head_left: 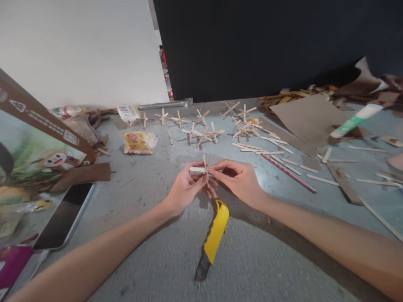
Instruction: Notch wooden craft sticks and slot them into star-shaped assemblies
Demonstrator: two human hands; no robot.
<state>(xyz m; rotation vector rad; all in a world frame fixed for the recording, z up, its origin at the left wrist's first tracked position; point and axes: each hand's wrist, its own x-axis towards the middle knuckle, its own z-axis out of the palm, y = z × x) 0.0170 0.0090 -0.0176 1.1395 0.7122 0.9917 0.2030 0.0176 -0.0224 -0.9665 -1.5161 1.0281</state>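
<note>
Between my two hands is a small crossed piece made of wooden craft sticks (197, 169). My left hand (185, 186) pinches it from the left, thumb on the near side and other fingers behind. From the right, my right hand (241, 180) grips a stick end of the same piece between thumb and fingertips. The joint in the middle is partly covered by my fingers. Just below my hands lies a yellow utility knife (217, 230) on the grey surface. Beyond them stand several finished-looking stick crosses (203, 135), and loose craft sticks (252, 147) lie to the right.
At left are a printed cardboard box (47, 138), a phone (64, 216) and a yellow-patterned packet (140, 142). On the right lie a red striped pencil (289, 174), brown card sheets (302, 119) and a green-and-white tube (357, 121). A black panel (267, 46) rises behind.
</note>
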